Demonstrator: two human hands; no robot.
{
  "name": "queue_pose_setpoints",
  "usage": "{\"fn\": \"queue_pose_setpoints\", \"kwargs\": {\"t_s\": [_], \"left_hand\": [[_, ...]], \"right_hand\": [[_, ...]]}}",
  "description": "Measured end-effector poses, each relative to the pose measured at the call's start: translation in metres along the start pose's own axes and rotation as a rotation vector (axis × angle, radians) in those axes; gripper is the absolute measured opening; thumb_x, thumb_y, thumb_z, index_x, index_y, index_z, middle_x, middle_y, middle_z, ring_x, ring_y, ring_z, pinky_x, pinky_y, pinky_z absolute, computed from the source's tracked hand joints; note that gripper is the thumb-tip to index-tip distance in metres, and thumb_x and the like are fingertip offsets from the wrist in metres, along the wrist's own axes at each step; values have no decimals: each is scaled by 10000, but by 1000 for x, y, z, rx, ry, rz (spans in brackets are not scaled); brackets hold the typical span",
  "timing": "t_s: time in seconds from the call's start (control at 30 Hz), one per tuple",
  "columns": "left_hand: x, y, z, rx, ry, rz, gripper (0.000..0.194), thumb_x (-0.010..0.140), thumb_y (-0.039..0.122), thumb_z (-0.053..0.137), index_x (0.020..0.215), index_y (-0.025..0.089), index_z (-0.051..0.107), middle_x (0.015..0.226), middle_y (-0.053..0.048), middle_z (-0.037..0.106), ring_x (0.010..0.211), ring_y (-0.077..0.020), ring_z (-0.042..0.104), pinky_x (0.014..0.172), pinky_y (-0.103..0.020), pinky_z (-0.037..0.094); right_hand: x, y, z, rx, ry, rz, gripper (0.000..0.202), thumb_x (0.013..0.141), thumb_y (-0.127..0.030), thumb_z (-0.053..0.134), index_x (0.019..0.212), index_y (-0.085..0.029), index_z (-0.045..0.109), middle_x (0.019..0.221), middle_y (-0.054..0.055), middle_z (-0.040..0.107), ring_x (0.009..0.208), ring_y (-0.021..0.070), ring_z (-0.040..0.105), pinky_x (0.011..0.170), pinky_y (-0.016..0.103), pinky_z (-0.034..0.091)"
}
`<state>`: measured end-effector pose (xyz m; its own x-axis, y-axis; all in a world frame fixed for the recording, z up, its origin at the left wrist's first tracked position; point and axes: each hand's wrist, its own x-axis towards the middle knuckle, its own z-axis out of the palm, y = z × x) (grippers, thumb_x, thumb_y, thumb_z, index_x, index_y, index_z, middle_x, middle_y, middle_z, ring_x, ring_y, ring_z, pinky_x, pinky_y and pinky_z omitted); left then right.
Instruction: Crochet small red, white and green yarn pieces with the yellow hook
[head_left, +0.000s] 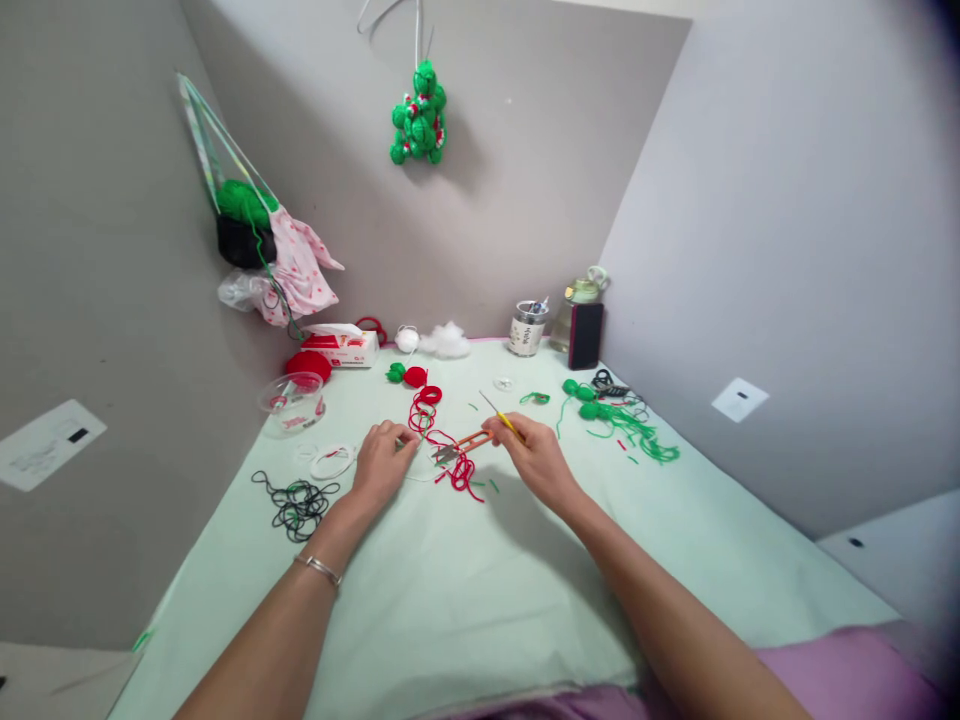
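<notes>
My right hand [536,455] is closed on small orange-handled scissors [469,441], whose blades point left, and on a yellow crochet hook [504,420] that sticks up past the fingers. My left hand [386,462] rests near the blade tips, its thumb and finger together on what looks like a thin green strand [424,432]. Tangled red yarn [461,478] lies under and around the blades. Further back sit a red crocheted ball [415,376] and a small green crocheted piece [395,373]. Black yarn [298,508] is heaped left of my left hand.
Green crocheted balls with loose strands [630,420] lie at the right. Along the back stand a tissue box [349,349], a pen cup [527,330] and a phone [586,337]. A clear plastic tub [295,405] is at the left. A green crocheted bundle [421,122] hangs above.
</notes>
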<state>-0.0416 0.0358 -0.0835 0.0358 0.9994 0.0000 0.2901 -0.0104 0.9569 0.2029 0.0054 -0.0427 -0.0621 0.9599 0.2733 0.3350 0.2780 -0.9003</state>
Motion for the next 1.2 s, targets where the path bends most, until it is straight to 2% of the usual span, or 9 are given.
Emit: {"fn": "queue_pose_setpoints", "kwargs": {"t_s": [0.17, 0.23, 0.33, 0.5, 0.63, 0.8, 0.9, 1.0, 1.2], "left_hand": [[-28, 8, 15, -242, -103, -31, 376, 1012, 378, 683, 1327, 175, 653, 1319, -117, 686, 1096, -267, 707, 918, -481, 618], [-42, 8, 26, -340, -134, -45, 284, 993, 404, 701, 1121, 150, 706, 1078, -71, 737, 923, -213, 713, 836, -407, 608], [-57, 9, 39, -483, -154, -80, 360, 805, 451, 878, 894, 158, 688, 770, -6, 716, 721, -151, 656, 742, -286, 538], [-65, 17, 44, -655, -137, -144, 508, 642, 437, 984, 962, 173, 692, 770, -25, 776, 725, -153, 696, 750, -259, 522], [-65, 21, 42, -722, -122, -164, 508, 634, 393, 1001, 973, 156, 706, 819, -48, 794, 746, -159, 728, 775, -264, 557], [-49, 16, 24, -758, 1, -177, 284, 807, 241, 902, 993, 133, 718, 828, -7, 727, 699, -121, 675, 724, -254, 579], [-34, 12, 2, -760, 138, -171, 269, 1000, 318, 708, 1212, 155, 687, 1155, -80, 726, 933, -209, 722, 806, -393, 633], [-22, 9, -21, -764, 274, -149, 376, 1009, 355, 690, 1338, 179, 648, 1338, -118, 678, 1108, -270, 704, 919, -482, 621], [-9, 2, -52, -731, 512, -90, 395, 1008, 361, 690, 1357, 182, 640, 1366, -124, 666, 1140, -281, 696, 943, -500, 612]], "right_hand": [[-5, 4, 4, 177, -328, 163, 473, 880, -615, 658, 839, -155, 760, 623, -25, 584, 440, 74, 302, 452, 255, 256], [-8, 5, 8, 223, -415, 197, 498, 843, -638, 687, 893, -149, 766, 621, -36, 577, 426, 62, 267, 436, 251, 227], [-12, 3, 13, 246, -469, 206, 476, 817, -611, 735, 940, -152, 765, 637, -37, 587, 466, 74, 328, 472, 247, 265], [-15, 6, 24, 215, -394, 164, 434, 694, -515, 885, 916, -182, 718, 724, -33, 609, 677, 131, 496, 615, 248, 366], [-15, 11, 27, 202, -471, 190, 379, 727, -513, 851, 773, -172, 692, 635, -31, 598, 616, 134, 502, 592, 256, 373], [-15, 3, 10, 185, -617, 180, 327, 803, -472, 773, 726, -164, 697, 586, -31, 599, 578, 117, 491, 592, 249, 378], [-14, -4, -1, 139, -702, 156, 306, 811, -445, 779, 731, -157, 713, 604, -21, 624, 589, 121, 512, 591, 247, 385], [-11, -1, -2, 64, -618, 136, 320, 874, -441, 698, 708, -171, 659, 619, -26, 585, 588, 117, 478, 588, 252, 367], [-7, 17, 7, -184, -329, 95, 213, 939, -292, 572, 777, -189, 664, 738, 5, 599, 682, 147, 468, 654, 275, 326]]}}
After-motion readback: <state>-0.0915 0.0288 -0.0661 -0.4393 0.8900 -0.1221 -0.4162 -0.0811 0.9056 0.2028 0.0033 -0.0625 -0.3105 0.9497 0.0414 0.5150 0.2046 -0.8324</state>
